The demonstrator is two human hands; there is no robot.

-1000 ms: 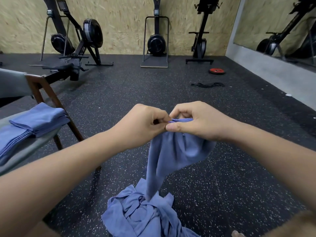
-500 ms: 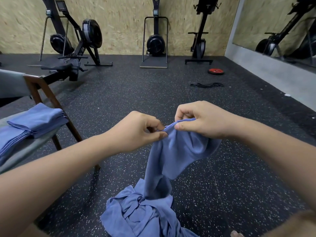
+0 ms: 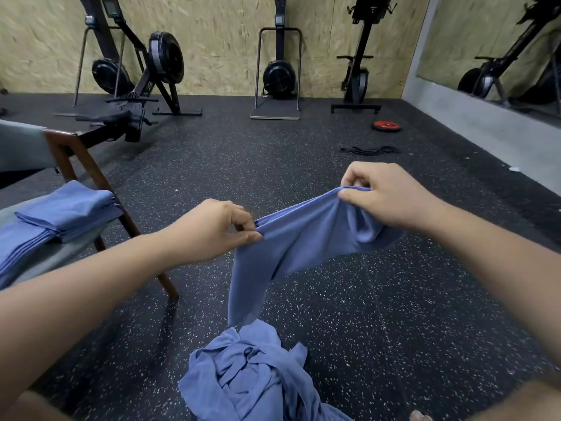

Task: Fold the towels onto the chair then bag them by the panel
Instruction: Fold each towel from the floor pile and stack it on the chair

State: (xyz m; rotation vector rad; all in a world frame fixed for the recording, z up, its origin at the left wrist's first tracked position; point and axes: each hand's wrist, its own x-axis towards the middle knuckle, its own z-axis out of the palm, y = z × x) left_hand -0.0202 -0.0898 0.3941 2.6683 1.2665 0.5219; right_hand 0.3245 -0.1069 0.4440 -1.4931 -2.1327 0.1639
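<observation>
Blue towel (image 3: 303, 238) held in the air over the speckled floor (image 3: 394, 314), its top edge pinched by left hand (image 3: 212, 230) and right hand (image 3: 385, 196), loose towel heap (image 3: 252, 378) lying below, folded towels (image 3: 60, 214) stacked on chair (image 3: 91, 165) at left.

The held towel (image 3: 300, 238) spans between the left hand (image 3: 212, 230) and right hand (image 3: 385, 194), above the towel pile (image 3: 252, 378) on the floor (image 3: 394, 299). The folded towels (image 3: 57, 217) lie on the chair (image 3: 91, 174) to the left. The exercise machines (image 3: 277, 71) stand behind, against the wall (image 3: 218, 31).

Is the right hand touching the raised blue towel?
Touching: the head view shows the right hand pinching the raised towel at its top edge.
</observation>
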